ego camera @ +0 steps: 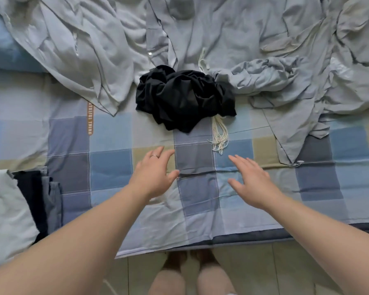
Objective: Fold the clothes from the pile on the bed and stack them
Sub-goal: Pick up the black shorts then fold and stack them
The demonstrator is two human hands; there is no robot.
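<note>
The left hand [153, 173] reaches out over the bed [111, 167] with its fingers spread and relaxed, holding nothing; a thin ring [154, 156] sits on one finger. The right hand [251, 182] is stretched forward beside it, fingers straight and apart, also holding nothing. Both hover above the checked blue, grey and tan sheet, a little in from the bed's near edge, with a bare strip of sheet between them.

Just beyond the hands, toward the middle of the bed, lies a crumpled black garment [185, 99], apart from both hands. A bundle of cream fringe cords [219, 135] trails out from under its right side toward the right hand.

Behind and around the black garment, the pile of pale grey-blue clothes [222, 39] spreads rumpled across the whole far side of the bed.

At the near left corner sits a stack of folded clothes [36, 201], with pale, dark navy and grey-blue layers showing.

Below the near edge is a tiled floor [264, 269].
</note>
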